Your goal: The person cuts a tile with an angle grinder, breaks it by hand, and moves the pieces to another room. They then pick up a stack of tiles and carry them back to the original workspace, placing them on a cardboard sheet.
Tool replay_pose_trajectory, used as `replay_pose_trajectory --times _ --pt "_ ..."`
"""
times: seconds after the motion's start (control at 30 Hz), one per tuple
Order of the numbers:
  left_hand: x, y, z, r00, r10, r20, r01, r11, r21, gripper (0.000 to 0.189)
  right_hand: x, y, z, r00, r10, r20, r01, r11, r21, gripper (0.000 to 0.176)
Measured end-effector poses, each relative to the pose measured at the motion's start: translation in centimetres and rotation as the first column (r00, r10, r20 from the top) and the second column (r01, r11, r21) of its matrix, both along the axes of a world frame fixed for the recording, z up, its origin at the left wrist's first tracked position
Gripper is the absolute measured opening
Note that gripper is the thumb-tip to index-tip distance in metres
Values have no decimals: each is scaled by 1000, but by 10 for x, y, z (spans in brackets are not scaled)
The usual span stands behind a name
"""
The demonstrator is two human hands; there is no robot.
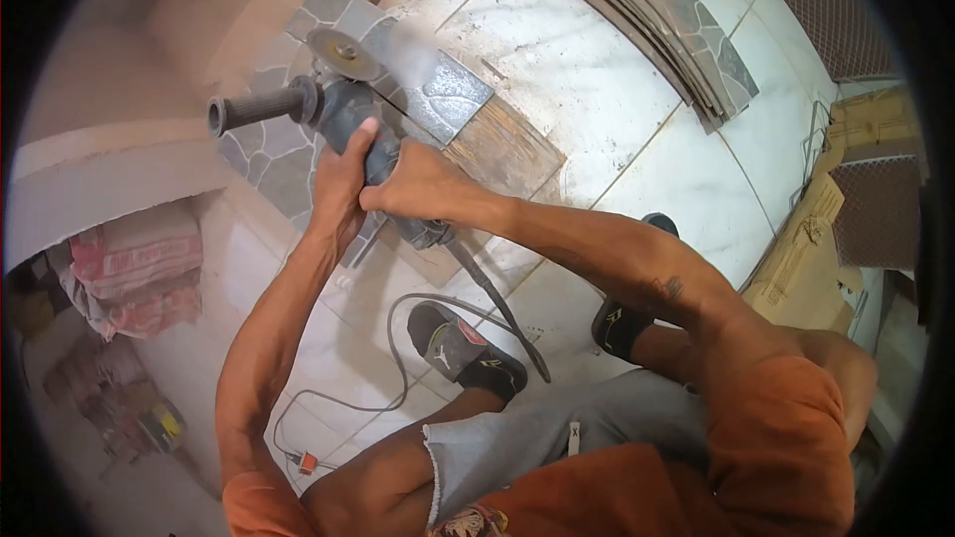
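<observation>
Two grips clamped on angle grinder (pixel 336 107), left hand (pixel 341 179) touching right hand (pixel 418 189), disc (pixel 343 52) over patterned tile (pixel 453 91)

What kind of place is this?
Likely a room being tiled, a sort of building site. The left hand and right hand grip a grinder over a stone-patterned tile. Cut tile strips lie stacked on the floor, and sacks are piled at the left.
</observation>
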State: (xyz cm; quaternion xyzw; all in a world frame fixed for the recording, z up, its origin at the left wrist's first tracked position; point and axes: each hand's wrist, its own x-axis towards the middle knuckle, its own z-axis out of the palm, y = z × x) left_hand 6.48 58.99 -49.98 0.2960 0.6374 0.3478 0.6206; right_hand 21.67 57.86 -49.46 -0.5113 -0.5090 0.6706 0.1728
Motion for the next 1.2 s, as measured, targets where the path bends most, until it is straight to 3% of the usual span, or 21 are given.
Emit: replay_pose_trajectory --times 0.13,0.27,0.3,0.4,0.43,0.53,0.57,0.67,0.7,0.77,0.87,0.93,1.07,1.2 --pt "30 25 14 994 0 -112 31 961 275 33 -2 15 -9 976 -149 159 122 979 164 74" --pt "48 46 4 999 34 -31 -24 957 288 29 19 28 10 916 -143 375 68 976 207 77" --pt "55 48 6 999 30 20 -34 954 298 28 25 31 7 918 -162 363 78 969 235 76" --pt "66 65 -3 998 27 -59 -7 949 314 29 37 42 -1 875 -212 436 78 949 307 76" --pt "70 70 -7 996 35 -79 -10 953 303 31 42 47 -1 858 -216 467 60 943 327 76" --pt "70 82 -12 987 -153 -46 160 953 259 44 58 62 -7 822 -217 527 34 942 335 77" --pt "66 86 -14 958 -229 -173 262 944 199 60 63 70 -12 806 -203 555 13 945 326 77" --pt "58 69 -37 932 -274 -235 319 931 177 76 81 95 -28 739 -249 627 9 933 360 77" --pt "52 56 -27 866 -383 -322 434 895 105 85 89 103 -33 712 -259 653 14 934 356 77" --pt "31 27 -51 803 -311 -507 483 839 249 72 103 121 -46 661 -294 691 29 930 367 77" --pt "-3 -8 -46 570 -504 -649 708 702 77 77 121 146 -59 584 -339 737 55 923 381 74" --pt "-23 -22 -45 481 -520 -706 779 623 71 78 134 161 -68 548 -351 760 25 914 404 73" --pt "-47 -44 -62 311 -423 -851 848 528 48 78 150 182 -81 505 -347 790 -46 904 426 67" --pt "-41 -49 -59 212 -428 -879 865 500 -34 80 149 198 -89 506 -334 796 -115 888 445 64"
